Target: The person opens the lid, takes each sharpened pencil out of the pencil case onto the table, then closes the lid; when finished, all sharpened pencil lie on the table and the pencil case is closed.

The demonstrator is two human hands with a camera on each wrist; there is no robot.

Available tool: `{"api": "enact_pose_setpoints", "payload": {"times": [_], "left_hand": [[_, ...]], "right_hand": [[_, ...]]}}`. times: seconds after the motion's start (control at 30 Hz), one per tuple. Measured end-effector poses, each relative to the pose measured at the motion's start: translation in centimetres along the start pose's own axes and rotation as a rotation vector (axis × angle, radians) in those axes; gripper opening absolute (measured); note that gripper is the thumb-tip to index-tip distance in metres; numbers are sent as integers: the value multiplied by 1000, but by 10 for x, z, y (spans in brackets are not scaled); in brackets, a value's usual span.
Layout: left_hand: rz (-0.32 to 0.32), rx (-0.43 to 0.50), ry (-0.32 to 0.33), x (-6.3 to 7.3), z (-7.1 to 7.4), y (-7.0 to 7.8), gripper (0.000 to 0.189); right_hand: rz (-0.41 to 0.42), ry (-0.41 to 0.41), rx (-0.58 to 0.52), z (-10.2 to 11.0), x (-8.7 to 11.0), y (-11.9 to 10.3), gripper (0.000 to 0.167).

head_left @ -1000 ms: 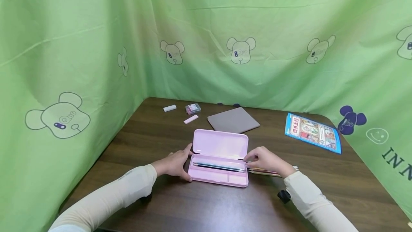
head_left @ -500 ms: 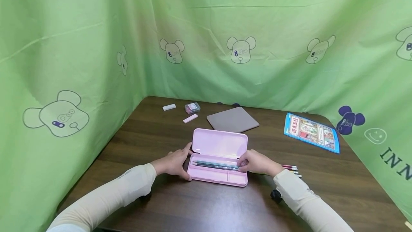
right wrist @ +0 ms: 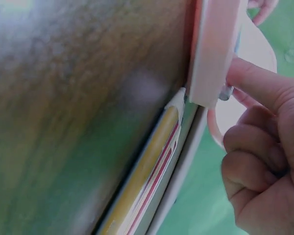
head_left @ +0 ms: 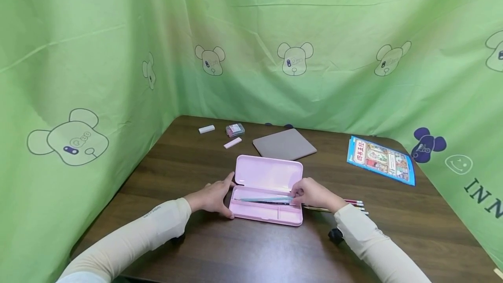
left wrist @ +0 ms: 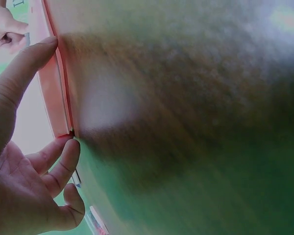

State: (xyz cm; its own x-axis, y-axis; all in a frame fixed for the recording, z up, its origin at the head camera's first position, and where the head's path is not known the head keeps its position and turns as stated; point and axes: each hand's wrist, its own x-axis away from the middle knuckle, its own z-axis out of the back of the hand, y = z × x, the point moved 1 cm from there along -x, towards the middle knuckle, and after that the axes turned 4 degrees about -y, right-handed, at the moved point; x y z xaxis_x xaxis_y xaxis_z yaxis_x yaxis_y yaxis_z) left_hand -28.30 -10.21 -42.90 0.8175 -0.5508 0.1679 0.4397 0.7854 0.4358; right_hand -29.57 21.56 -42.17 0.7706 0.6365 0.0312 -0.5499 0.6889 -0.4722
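Sleeved forearms reach in from both sides over the dark wooden bench, where a pink pencil case lies with its lid raised between the two hands. The left hand spreads at the case's left end, fingers parted from the thumb, which touches the front edge. Bent over the right end, the right hand curls its fingers and pinches the ends of bluish pencils at the rear compartment, with other pencils lying partly beneath its wrist.

Pink case in all views
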Motion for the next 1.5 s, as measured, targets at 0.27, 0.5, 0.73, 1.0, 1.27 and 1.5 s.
{"api": "enact_pose_setpoints", "payload": {"times": [0.27,0.5,0.73,1.0,1.27,1.5], "left_hand": [[-15,8,9,-1,-2,-1,124],[-11,-7,14,-1,-1,-1,124],[1,-11,2,0,2,0,124],[-4,2,0,1,2,1,122],[7,6,-7,0,2,0,122],[8,13,-22,-1,1,-1,122]], "right_hand": [[-39,107,-2,16,17,7,7],[-135,125,12,31,35,17,6],[-190,145,35,41,58,28,5],[-253,145,28,48,88,44,4],[-290,158,61,53,119,62,4],[-335,173,75,53,142,81,7]]}}
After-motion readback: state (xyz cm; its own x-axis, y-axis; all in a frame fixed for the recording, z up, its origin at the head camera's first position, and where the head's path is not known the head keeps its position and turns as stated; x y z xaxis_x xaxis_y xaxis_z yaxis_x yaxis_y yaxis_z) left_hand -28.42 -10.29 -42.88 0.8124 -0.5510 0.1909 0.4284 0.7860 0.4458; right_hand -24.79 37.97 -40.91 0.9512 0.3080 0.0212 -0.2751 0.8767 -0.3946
